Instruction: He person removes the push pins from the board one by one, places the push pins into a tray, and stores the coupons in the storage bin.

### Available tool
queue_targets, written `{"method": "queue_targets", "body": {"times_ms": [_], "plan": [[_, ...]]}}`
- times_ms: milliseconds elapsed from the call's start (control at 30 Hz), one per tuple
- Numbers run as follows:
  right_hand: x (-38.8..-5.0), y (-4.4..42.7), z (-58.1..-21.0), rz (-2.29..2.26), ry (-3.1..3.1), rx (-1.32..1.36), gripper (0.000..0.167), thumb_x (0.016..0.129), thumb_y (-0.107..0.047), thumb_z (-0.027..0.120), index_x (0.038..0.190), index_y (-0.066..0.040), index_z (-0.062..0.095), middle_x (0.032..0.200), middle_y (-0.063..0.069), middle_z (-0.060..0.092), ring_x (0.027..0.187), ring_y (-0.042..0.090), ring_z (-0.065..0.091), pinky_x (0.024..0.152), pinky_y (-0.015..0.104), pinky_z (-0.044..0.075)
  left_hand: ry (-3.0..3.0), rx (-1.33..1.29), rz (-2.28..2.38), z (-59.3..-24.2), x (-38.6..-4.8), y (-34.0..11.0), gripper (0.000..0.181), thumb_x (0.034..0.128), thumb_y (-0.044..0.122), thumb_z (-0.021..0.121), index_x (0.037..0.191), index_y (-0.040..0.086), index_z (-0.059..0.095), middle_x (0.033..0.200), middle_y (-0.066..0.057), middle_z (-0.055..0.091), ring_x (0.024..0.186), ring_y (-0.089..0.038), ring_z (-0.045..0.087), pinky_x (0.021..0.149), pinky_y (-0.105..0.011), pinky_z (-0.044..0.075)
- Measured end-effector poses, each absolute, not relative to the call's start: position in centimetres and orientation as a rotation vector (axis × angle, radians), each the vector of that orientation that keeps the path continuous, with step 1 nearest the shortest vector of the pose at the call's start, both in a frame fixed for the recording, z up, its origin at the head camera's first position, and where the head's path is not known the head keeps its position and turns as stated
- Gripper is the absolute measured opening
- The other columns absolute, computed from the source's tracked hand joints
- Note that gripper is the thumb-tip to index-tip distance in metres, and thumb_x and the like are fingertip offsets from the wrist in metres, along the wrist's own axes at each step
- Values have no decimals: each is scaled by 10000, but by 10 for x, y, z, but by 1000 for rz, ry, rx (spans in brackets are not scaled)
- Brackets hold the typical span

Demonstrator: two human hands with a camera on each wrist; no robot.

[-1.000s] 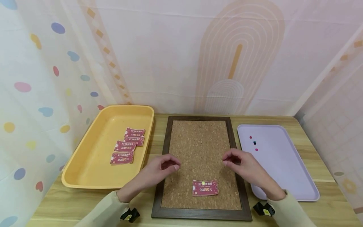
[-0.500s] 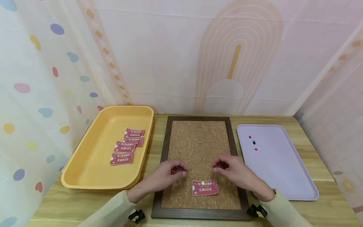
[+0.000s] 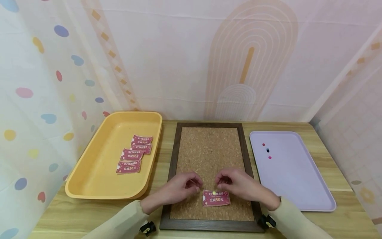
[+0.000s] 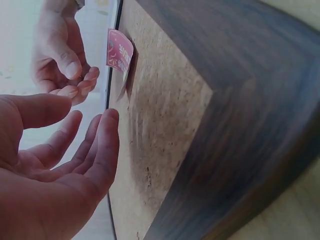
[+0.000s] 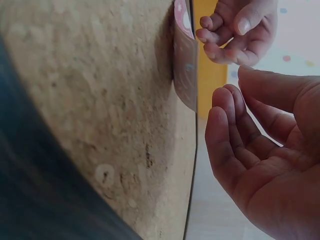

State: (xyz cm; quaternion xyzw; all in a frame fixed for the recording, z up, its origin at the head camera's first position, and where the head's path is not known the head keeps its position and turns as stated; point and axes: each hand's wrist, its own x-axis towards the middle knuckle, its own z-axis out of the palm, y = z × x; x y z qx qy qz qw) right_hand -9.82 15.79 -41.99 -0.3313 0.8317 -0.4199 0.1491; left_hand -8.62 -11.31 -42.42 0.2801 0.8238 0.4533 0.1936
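A red paper coupon [image 3: 216, 199] lies near the front of the cork board [image 3: 209, 152], with a small yellow-green pushpin [image 3: 214, 193] at its upper edge. In the left wrist view the coupon [image 4: 119, 50] curls up from the cork. My left hand [image 3: 182, 187] hovers just left of the coupon, fingers loosely bent and holding nothing. Over its upper right corner is my right hand [image 3: 237, 183]; its thumb and fingers are also loosely bent, with nothing visible between them in the right wrist view. Both hands appear apart from the coupon.
At left, a yellow tray [image 3: 89, 166] holds several red coupons [image 3: 129, 167]. A lilac tray [image 3: 298, 179] on the right carries a few tiny coloured pushpins [image 3: 270, 157]. The board's dark wooden frame [image 3: 209, 225] faces me, and a patterned curtain [image 3: 179, 66] hangs behind the table.
Both hands have moved inward and toward me, from the two sides of the board to close beside the coupon. The coupon and pushpins have stayed in place.
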Motion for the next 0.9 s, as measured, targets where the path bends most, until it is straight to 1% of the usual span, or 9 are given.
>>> {"method": "queue_targets", "body": {"times_ms": [200,367,500,633,733,900], "plan": [[-97,154,-423,-1170,2347,-913,46,960,-81,734,990,-110,714,911,-93,650,822,40,600,734,248,530,2257,722,1257,-427,-89,-109,195,956,20,637,1144,6,686,1077,-51,706,951,-134,655,834,-264,531],[-98,154,-428,-1099,2348,-900,40,967,-111,735,1001,-132,733,913,-116,675,810,18,593,732,248,511,2270,694,1212,-430,-92,-104,180,946,36,661,1122,44,696,1013,6,701,907,-106,636,801,-269,520],[-100,154,-430,-1023,2378,-904,44,959,-126,745,983,-163,742,897,-143,681,781,10,570,718,253,487,2285,718,1183,-433,-96,-100,187,925,-1,654,1098,47,706,961,25,701,881,-88,640,791,-264,524],[-102,152,-430,-960,2385,-892,35,957,-142,747,984,-165,746,897,-149,679,758,9,557,699,263,477,2294,752,1169,-434,-98,-97,209,893,-39,647,1070,44,721,926,20,718,854,-64,648,765,-250,525],[-103,151,-429,-935,2381,-882,41,960,-133,740,970,-172,745,872,-147,670,727,11,543,676,265,467,2303,755,1157,-433,-99,-95,149,908,-3,693,1038,54,739,894,30,722,811,-42,635,732,-241,519],[-105,147,-429,-934,2347,-872,83,953,-89,735,928,-168,730,791,-134,630,676,18,520,637,250,452,2313,755,1110,-431,-99,-92,63,919,78,763,979,96,773,861,65,721,772,-18,616,711,-234,516]]}}
